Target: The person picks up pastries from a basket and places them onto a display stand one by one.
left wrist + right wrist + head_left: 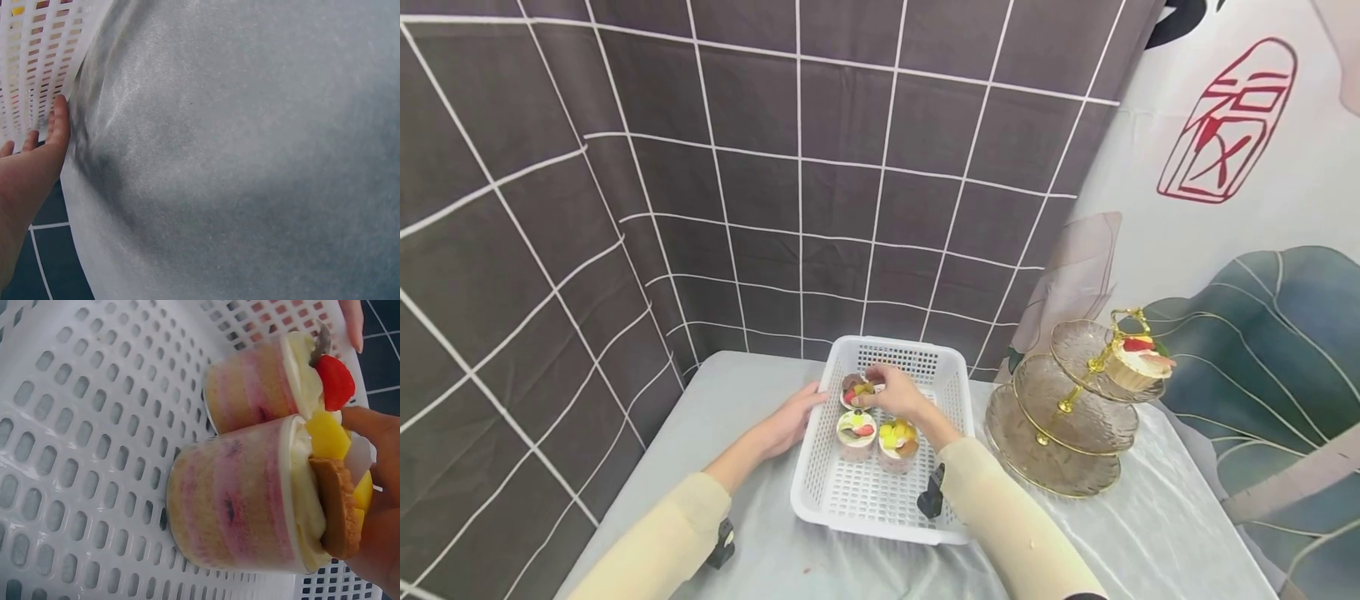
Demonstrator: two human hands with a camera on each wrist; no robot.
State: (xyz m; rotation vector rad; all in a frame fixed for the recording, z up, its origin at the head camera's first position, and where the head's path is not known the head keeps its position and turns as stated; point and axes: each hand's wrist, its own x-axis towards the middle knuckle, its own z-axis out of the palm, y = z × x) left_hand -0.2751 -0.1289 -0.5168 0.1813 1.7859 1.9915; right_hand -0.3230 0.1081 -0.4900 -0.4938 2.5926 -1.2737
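Right grip [898,394] pinches far cake cup [853,392] in basket [880,532].
Left grip [792,418] spread against basket's left wall; two cups [857,448] nearer, tiered stand [1093,423] right.

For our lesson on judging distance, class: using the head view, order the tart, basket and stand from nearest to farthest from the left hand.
1. Basket, right beside the left hand.
2. Stand, to the right of the basket.
3. Tart, on the right side of the stand's top tier.
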